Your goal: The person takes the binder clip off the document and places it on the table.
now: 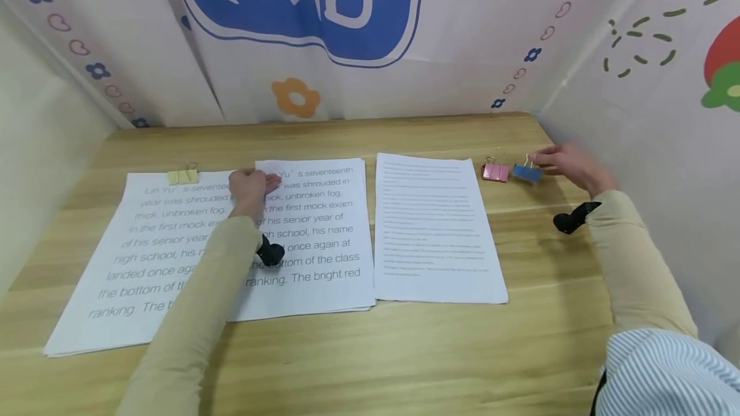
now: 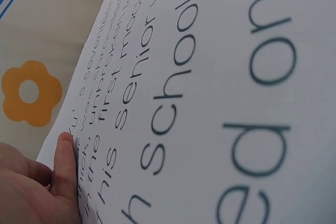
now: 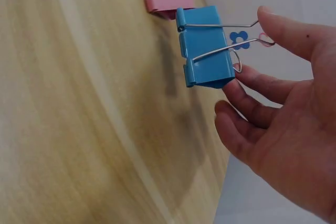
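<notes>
My left hand point(image 1: 248, 190) is at the upper left of the middle paper stack point(image 1: 312, 300), thumb over the printed top sheet and fingers curled at its edge. In the left wrist view, large print fills that sheet point(image 2: 210, 103), and the left hand point(image 2: 39, 187) grips its upper corner. At the right, a blue binder clip point(image 3: 206, 45) is pinched by its wire handles between thumb and fingers of my right hand point(image 3: 283, 93). From the head, the right hand point(image 1: 569, 165) reaches the blue clip point(image 1: 527, 173) beside a pink binder clip point(image 1: 496, 171).
A left paper stack point(image 1: 87, 320) bears a yellow binder clip point(image 1: 183, 176) on its top edge. A small-print stack point(image 1: 433, 230) lies right of the middle one. The wooden table point(image 1: 405, 358) meets a printed cloth backdrop point(image 1: 393, 92) behind and a white panel point(image 1: 653, 127) at the right.
</notes>
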Action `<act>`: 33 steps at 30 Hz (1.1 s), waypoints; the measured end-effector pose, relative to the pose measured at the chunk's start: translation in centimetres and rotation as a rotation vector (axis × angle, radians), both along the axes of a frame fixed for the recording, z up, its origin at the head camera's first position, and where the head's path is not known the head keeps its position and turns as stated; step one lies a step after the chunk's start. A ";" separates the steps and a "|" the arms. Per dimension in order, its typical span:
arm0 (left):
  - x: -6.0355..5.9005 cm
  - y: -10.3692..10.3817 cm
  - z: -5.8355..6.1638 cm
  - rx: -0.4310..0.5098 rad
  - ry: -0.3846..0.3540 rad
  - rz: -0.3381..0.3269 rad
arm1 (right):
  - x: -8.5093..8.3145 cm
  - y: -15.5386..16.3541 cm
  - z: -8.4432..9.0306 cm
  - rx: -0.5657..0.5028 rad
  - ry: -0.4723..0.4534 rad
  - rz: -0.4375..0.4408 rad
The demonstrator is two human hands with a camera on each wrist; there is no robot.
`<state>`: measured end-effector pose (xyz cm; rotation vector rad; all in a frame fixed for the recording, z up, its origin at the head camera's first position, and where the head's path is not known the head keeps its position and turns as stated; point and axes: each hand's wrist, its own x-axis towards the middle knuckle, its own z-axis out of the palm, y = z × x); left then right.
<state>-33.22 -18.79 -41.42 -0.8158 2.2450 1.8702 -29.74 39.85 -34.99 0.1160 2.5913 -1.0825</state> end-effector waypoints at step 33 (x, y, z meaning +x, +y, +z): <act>0.8 0.0 0.2 -0.040 0.022 -0.011 | -0.9 -1.2 -1.6 0.114 -0.088 0.004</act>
